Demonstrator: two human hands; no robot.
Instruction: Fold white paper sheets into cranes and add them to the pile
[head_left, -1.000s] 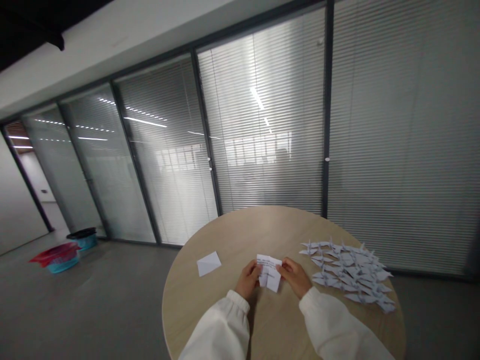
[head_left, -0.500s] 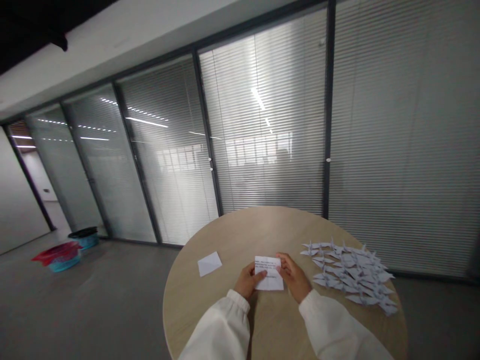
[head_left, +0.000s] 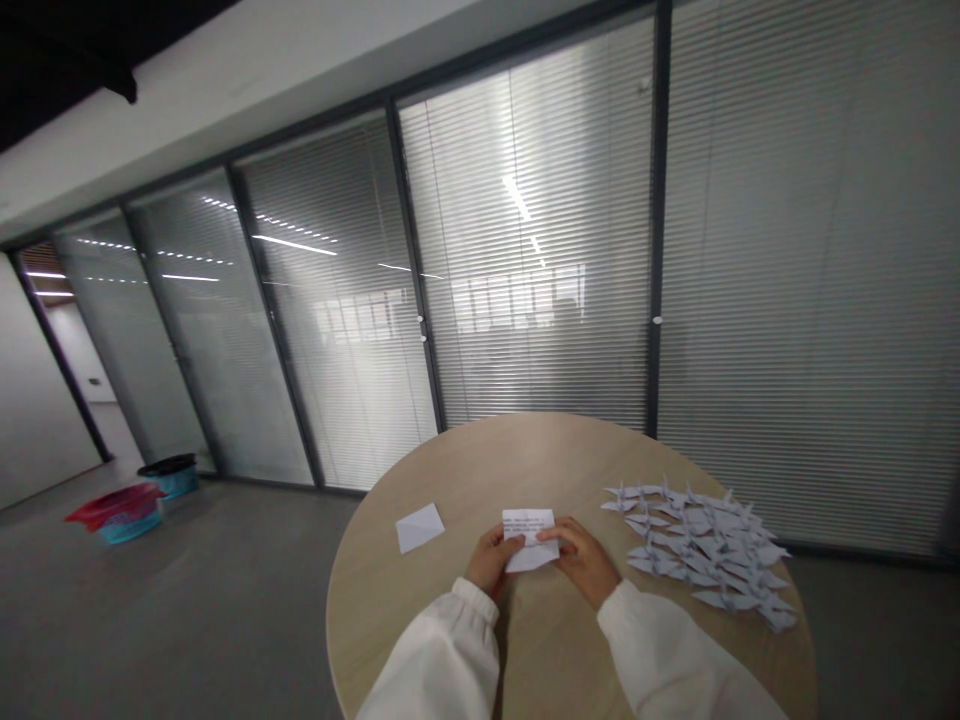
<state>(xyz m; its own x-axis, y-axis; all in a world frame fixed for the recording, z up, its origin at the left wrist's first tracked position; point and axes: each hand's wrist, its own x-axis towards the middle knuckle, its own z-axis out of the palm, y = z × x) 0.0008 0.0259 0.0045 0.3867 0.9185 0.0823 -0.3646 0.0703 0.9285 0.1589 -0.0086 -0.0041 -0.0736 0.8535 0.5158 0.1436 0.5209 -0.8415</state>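
Between my hands is a small white sheet of paper (head_left: 529, 555), creased across its middle, with printed lines on its upper part. My left hand (head_left: 491, 560) grips its left side, thumb on top near the crease. My right hand (head_left: 585, 560) holds the right side, its thumb and fingers reaching onto the paper; some fingers are hidden beneath. Off to the right lies a cluster of white folded paper cranes (head_left: 705, 550). A folded white paper piece (head_left: 420, 528) rests flat on the left.
The round wooden table (head_left: 540, 450) is in front of me. Glass partition walls with blinds (head_left: 540, 250) stand just behind it. On the floor at the left are a bin with a red liner (head_left: 120, 512) and a bin with a black liner (head_left: 172, 476).
The paper has shifted slightly left and now bends at its middle crease. My right hand's fingers have moved left across it. My left hand has barely moved.
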